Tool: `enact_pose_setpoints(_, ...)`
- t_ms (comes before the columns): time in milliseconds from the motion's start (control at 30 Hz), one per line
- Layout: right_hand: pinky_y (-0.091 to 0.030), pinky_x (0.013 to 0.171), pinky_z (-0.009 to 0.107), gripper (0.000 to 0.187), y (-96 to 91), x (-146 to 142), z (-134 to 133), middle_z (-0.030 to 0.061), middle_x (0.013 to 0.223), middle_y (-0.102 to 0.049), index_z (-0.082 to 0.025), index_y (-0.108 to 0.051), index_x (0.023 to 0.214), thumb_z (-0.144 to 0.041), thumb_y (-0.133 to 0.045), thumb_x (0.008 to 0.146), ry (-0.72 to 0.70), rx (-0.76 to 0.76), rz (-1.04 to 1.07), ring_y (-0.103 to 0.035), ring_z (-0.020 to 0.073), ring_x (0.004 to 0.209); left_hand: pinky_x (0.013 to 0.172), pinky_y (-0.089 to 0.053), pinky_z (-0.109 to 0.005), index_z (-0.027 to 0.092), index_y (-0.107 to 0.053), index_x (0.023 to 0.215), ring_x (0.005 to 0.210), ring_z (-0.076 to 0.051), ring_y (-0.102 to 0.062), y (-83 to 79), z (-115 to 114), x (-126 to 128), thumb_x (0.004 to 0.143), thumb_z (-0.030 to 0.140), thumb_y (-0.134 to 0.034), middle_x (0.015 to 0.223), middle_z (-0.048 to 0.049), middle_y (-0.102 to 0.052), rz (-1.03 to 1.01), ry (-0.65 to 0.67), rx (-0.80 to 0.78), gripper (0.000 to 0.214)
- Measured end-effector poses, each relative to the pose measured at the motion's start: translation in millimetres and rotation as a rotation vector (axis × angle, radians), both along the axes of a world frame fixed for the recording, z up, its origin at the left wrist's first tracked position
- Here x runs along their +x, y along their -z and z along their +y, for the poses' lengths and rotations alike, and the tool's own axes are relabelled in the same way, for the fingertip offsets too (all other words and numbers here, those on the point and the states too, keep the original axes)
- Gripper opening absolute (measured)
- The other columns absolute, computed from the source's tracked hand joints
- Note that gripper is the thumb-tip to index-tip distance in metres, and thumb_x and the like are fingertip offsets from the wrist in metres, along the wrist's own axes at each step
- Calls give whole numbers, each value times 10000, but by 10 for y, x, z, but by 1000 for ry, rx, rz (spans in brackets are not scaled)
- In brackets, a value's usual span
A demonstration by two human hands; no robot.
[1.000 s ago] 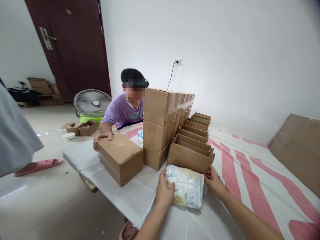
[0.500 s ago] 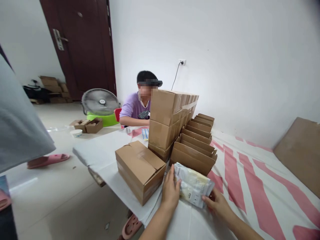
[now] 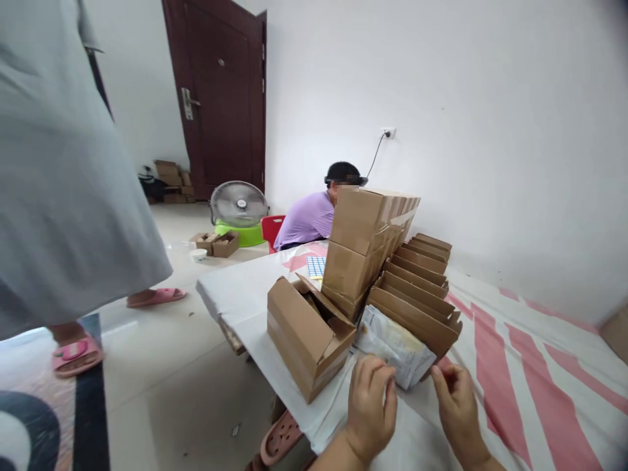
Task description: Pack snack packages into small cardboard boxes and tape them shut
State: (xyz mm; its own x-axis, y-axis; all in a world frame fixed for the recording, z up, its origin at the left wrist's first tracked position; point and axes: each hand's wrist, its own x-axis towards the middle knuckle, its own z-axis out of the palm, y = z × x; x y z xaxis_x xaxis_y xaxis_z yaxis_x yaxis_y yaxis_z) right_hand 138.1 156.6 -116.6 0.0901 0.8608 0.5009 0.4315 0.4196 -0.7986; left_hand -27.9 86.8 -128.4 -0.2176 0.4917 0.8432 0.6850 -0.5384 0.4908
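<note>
A white and pale yellow plastic packet [image 3: 392, 347] leans tilted against the front of a row of cardboard pieces [image 3: 415, 317] standing on edge. My left hand [image 3: 370, 405] is just below and in front of the packet, its fingers loosely bent with nothing visible in them. Beside the packet's lower right corner is my right hand [image 3: 456, 402]. Its fingers are half curled, with the thumb apart from them; whether the thumb tip touches the packet I cannot tell. To the left of my left hand sits a brown carton [image 3: 307, 337] with a raised flap; its contents are mostly hidden.
Stacked taped cartons [image 3: 356, 222] rise behind the carton. A blue-lined sheet [image 3: 316, 267] lies on the cloth-covered table [image 3: 235, 281]. Across it sits a person in purple [image 3: 309, 219]; another person in a grey garment [image 3: 78, 183] stands at left. A fan [image 3: 240, 204] is on the floor.
My view has swung left. The packet now leans on the cardboard row, and both hands have come away from gripping it. The carton's flap has lifted. The seated person's head has turned.
</note>
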Motion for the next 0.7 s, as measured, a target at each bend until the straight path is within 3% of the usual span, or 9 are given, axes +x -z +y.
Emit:
enact_pose_setpoints(133, -532, 770, 398, 199, -474, -431, -229, 80, 950, -614, -227, -548, 1040, -372, -515, 909, -318, 263, -160, -606, 235, 878, 879, -476, -446, 271, -511, 1095, 1006, -263, -552, -12, -237, 25, 776, 146, -542, 1026, -84, -561, -30, -155, 276, 344)
enact_pose_setpoints(200, -488, 949, 471, 280, -698, -763, -267, 114, 1184, -602, -240, -537, 1187, -298, -510, 915, -468, 401, -277, -571, 271, 1110, 947, -428, -505, 293, -506, 1089, 1109, -298, -507, -32, -285, -63, 805, 220, -519, 1110, -88, -534, -104, -253, 351, 293)
enact_pose_setpoints(300, -420, 1073, 484, 381, -894, -1239, -237, 109, 1384, -520, -236, -497, 1317, -271, -458, 939, -581, 491, -330, -480, 265, 1289, 1003, -376, -534, 280, -503, 1118, 1188, -314, -477, -119, -265, -335, 853, 266, -477, 1207, -99, -512, -213, -369, 379, 267)
enact_pose_setpoints(367, -418, 1088, 460, 399, -887, -1476, -195, 99, 1422, -504, -230, -495, 1344, -287, -432, 954, -614, 471, -343, -464, 246, 1317, 1030, -337, -527, 248, -497, 1164, 1165, -298, -507, -185, -221, -534, 892, 255, -428, 1204, -110, -538, -246, -423, 320, 280)
enact_pose_setpoints(467, -437, 1067, 459, 342, -705, -1693, -147, 79, 1334, -601, -240, -599, 1245, -272, -423, 953, -650, 463, -403, -522, 231, 1264, 1050, -283, -491, 205, -503, 1178, 1057, -261, -567, -238, -162, -728, 931, 236, -360, 1102, -105, -603, -237, -492, 176, 287)
enact_pose_setpoints(600, -422, 1049, 490, 347, -470, -1774, -148, 76, 1212, -685, -227, -661, 1131, -198, -373, 939, -644, 465, -425, -583, 224, 1184, 1007, -307, -468, 201, -537, 1094, 983, -251, -578, -226, -142, -783, 921, 250, -394, 1016, -91, -629, -167, -499, 62, 230)
enact_pose_setpoints(700, -316, 1086, 577, 308, -476, -1746, -193, 68, 1251, -665, -231, -646, 1138, -265, -427, 925, -637, 382, -478, -513, 276, 1262, 983, -336, -465, 210, -531, 1067, 984, -245, -568, -192, -157, -784, 925, 251, -387, 1010, -86, -622, -168, -479, 68, 206)
